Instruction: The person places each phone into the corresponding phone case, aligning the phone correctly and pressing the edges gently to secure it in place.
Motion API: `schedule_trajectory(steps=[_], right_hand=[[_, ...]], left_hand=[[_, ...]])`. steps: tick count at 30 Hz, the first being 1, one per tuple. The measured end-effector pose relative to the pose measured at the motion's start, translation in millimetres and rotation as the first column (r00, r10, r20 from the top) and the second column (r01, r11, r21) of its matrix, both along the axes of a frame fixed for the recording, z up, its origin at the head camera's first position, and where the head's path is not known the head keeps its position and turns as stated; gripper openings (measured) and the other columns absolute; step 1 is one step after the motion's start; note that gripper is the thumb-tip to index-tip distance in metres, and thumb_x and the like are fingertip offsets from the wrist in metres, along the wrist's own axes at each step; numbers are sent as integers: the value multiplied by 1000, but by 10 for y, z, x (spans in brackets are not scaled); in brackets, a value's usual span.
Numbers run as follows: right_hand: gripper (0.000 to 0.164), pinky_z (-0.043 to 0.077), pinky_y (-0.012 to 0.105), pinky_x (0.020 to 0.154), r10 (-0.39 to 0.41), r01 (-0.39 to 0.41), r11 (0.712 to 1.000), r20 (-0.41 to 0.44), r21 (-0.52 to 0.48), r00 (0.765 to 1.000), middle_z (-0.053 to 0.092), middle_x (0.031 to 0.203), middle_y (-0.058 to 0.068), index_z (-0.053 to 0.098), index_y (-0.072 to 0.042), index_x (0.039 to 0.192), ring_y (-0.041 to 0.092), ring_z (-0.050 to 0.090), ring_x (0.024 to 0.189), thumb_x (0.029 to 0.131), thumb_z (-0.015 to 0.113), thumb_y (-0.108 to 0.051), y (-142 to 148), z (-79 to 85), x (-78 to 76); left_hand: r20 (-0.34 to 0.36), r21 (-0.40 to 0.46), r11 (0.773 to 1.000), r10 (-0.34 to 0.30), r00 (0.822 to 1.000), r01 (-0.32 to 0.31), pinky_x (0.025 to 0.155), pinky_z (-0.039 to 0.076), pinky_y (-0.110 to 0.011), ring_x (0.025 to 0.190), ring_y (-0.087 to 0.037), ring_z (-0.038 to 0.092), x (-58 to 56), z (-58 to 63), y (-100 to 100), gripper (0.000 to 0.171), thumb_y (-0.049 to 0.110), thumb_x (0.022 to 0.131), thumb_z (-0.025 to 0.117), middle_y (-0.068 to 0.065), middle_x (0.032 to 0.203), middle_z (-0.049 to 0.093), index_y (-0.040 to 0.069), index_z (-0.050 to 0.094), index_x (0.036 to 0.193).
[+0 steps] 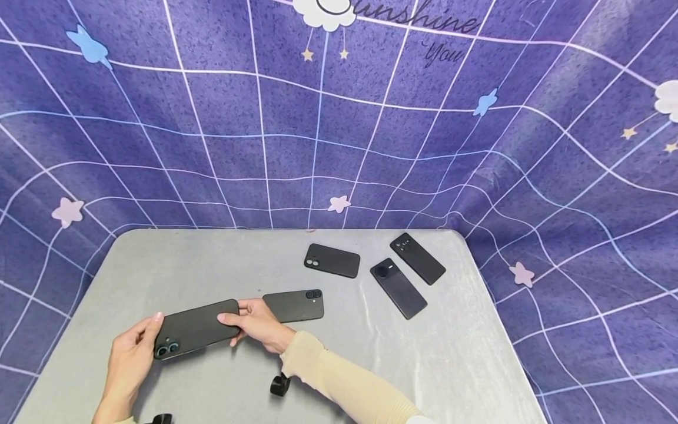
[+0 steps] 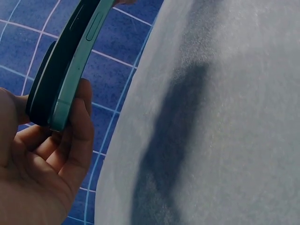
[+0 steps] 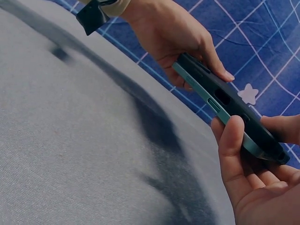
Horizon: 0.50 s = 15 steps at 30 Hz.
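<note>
Both hands hold a green-edged phone with a black phone case against its back, above the table. At the end, the double camera rings show through the case's opening. In the left wrist view, a gap runs between the case and the phone's green side. My left hand grips the camera end, thumb on the case and fingers underneath. My right hand pinches the opposite end, its thumb on the case back; in the right wrist view its fingers press the green edge.
On the grey table, a dark phone lies just beyond my right hand. Behind it is a black case with camera cutouts. To the right lie a round-camera phone and another black case. A purple curtain hangs behind.
</note>
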State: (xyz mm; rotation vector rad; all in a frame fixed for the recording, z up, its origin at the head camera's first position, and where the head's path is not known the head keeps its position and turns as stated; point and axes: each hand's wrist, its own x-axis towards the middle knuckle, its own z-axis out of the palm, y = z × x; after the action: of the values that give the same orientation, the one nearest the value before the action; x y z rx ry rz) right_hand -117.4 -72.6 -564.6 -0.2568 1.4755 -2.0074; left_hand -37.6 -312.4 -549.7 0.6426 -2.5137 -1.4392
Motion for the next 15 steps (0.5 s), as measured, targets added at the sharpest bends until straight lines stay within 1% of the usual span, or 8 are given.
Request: schedule_trajectory(steps=[4, 8, 15], right_hand=[[15, 58, 23, 52, -2, 2, 1000, 2, 0, 1000, 80, 91, 12, 75, 5, 112, 10, 68, 59, 100, 74, -5, 2, 7, -7], [14, 58, 23, 52, 2, -2, 1000, 6, -3, 1000, 80, 91, 11, 75, 4, 112, 10, 67, 59, 100, 74, -5, 2, 6, -11], [15, 58, 24, 52, 7, -7, 1000, 1, -6, 1000, 80, 92, 12, 75, 5, 112, 10, 67, 59, 100, 74, -4, 5, 1, -14]], left_hand=[[-15, 29, 1000, -6, 1000, 7, 69, 42, -12, 78, 3, 58, -12, 12, 1, 49, 40, 111, 59, 21, 77, 70, -6, 73, 123], [-23, 40, 999, -9, 1000, 10, 68, 42, -14, 76, 1, 58, -10, 5, 6, 46, 40, 111, 60, 18, 76, 70, -3, 75, 116], [-27, 59, 998, -21, 999, 22, 69, 42, -14, 77, 1, 58, -7, -17, -2, 46, 41, 111, 59, 17, 76, 71, -2, 76, 113]])
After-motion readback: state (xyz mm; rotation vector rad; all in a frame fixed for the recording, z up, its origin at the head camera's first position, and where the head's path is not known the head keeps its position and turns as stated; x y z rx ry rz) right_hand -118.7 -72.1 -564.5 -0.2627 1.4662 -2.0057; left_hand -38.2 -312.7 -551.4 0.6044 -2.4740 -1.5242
